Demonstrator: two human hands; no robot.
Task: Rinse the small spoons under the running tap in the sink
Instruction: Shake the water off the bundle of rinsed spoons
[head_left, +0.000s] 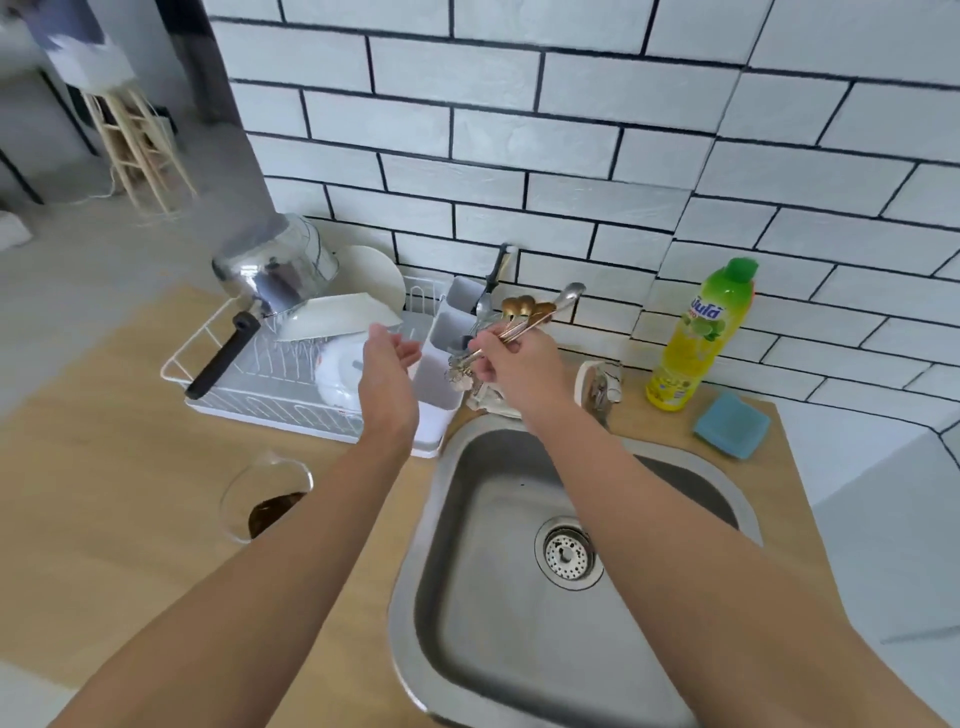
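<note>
My right hand (511, 371) grips a bunch of small gold spoons (524, 312) by their handles, bowls pointing up and away, above the white cutlery holder (441, 332) at the back of the counter. My left hand (387, 374) hovers just left of them, fingers relaxed and holding nothing. The steel sink (467, 597) lies below and in front, its basin dry-looking with a drain strainer (569, 553). The tap (602, 387) stands behind the sink, partly hidden by my right forearm; no water stream is visible.
A white dish rack (249, 384) holds a steel pot (280, 270), plates and bowls. A yellow dish-soap bottle (701, 332) and a blue sponge (732, 423) sit right of the tap. A glass jug (267, 499) with dark liquid stands on the wooden counter (130, 493).
</note>
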